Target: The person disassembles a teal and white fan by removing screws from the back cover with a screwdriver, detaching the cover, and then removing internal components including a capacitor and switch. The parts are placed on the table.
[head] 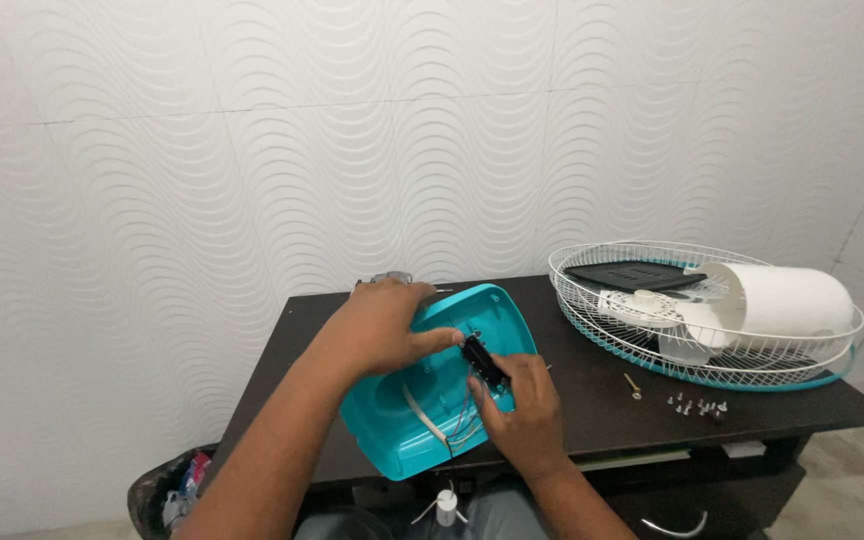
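A turquoise plastic fan base shell (422,440) lies upside down on the dark table (592,400). My left hand (377,325) rests on its far rim and steadies it, thumb reaching inward. My right hand (522,410) pinches a small black switch block (482,360) over the shell's inside. Thin coloured wires (462,425) trail from the block into the shell, beside a pale curved strip.
A white wire fan guard (602,320) with a turquoise rim lies at the right, holding a white motor housing (792,300), fan blades and a black plate. Several loose screws (697,406) lie in front of it. A bin (167,495) stands lower left.
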